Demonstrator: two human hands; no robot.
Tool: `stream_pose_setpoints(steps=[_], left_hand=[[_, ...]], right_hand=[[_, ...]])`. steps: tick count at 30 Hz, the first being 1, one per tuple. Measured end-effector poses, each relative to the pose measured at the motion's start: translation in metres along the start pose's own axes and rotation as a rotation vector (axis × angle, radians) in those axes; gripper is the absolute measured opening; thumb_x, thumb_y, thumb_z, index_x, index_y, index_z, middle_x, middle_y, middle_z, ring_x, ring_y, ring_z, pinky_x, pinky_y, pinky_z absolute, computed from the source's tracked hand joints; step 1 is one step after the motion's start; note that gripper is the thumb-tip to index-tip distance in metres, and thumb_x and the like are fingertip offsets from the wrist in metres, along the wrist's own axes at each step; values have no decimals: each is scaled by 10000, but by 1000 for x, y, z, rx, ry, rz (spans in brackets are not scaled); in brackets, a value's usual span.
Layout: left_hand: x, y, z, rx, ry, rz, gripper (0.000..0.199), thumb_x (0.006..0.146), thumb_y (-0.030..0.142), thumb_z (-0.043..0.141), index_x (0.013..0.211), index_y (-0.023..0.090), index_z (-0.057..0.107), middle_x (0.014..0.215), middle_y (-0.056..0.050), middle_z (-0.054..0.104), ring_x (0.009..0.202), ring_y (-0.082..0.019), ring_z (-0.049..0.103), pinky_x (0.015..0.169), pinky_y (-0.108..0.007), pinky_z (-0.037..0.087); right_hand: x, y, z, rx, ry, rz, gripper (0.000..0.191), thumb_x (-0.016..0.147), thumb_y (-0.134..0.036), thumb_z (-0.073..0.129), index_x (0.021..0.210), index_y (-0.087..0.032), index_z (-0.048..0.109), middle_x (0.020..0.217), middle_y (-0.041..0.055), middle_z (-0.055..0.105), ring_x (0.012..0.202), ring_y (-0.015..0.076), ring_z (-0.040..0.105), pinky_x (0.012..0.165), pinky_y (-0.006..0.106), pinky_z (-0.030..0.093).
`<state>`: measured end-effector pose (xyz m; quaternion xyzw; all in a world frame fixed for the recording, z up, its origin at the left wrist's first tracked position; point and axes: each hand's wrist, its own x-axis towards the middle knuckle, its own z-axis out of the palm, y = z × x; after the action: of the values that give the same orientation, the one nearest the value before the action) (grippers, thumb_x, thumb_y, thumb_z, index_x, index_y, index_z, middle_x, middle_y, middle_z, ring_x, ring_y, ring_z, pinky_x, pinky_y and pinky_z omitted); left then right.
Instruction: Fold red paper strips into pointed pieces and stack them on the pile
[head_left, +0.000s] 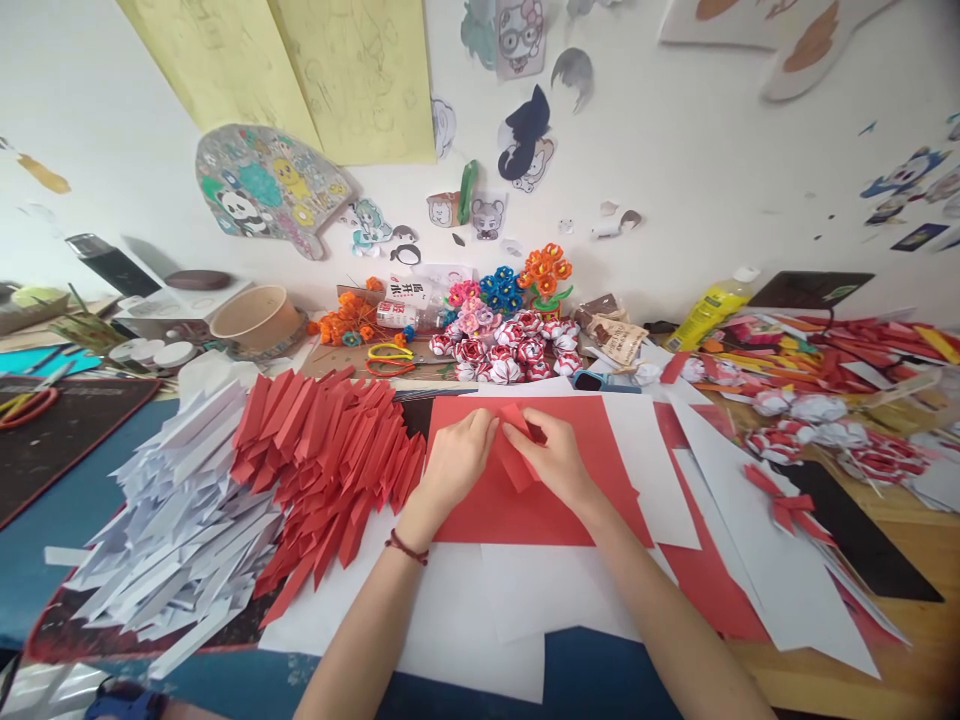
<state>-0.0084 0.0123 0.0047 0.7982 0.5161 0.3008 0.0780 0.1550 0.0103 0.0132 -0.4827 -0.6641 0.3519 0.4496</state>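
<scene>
Holding the narrow red strip (516,468) just over the red sheet (465,515), you have it between your two hands, well placed in front of you. Your right hand (561,460) pinches it, thumb on the near face and fingers behind. Your left hand (461,455) is curled with its fingertips at the strip's left edge; whether they grip the paper is hard to tell.

The step looks like shaping or folding, so line the edges up before pressing, then run a thumb firmly along the crease. Red lies over red here, so judge the edge by its shadow. A light pinch should do; squeezing hard could buckle the thin paper. Your elbows have room, but mind the red pile (330,450) near your left wrist, where a loose sleeve of strips could slide.
</scene>
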Motion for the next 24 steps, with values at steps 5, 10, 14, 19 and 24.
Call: stream_pose_setpoints(steps=[5,10,14,19,24], left_hand=[[1,3,-5,-266,51,-51,203,962,320,398,920,199,555,847,-29,616,714,-133,542,655,-229,361],[3,1,-3,-535,145,-130,204,901,365,503,862,180,579,751,-6,608,653,-113,529,619,-213,396],[2,-4,6,-805,189,-211,264,861,430,548,883,168,555,708,1,616,523,-85,517,520,-203,397],[-2,-5,15,-847,52,-222,300,792,446,625,795,159,540,674,-13,657,494,-106,568,506,-213,424],[-6,2,22,-692,-13,-198,337,766,432,644,632,155,507,513,44,509,466,-85,483,462,-191,309]], right_hand=[[2,5,-5,-75,-22,-76,371,866,-387,565,596,-188,408,568,-50,340,549,104,315,516,260,231],[4,6,-13,209,-145,63,257,782,-418,658,804,-168,606,687,-17,570,588,126,486,551,254,363],[6,15,-22,457,-169,199,423,684,-389,765,1009,-156,627,765,18,656,588,133,559,583,272,437],[13,36,-26,629,92,135,346,627,-336,821,859,-166,629,675,-15,622,589,111,550,578,236,412],[14,40,-25,719,61,117,431,627,-385,815,985,-203,658,795,2,655,613,109,552,570,235,407]])
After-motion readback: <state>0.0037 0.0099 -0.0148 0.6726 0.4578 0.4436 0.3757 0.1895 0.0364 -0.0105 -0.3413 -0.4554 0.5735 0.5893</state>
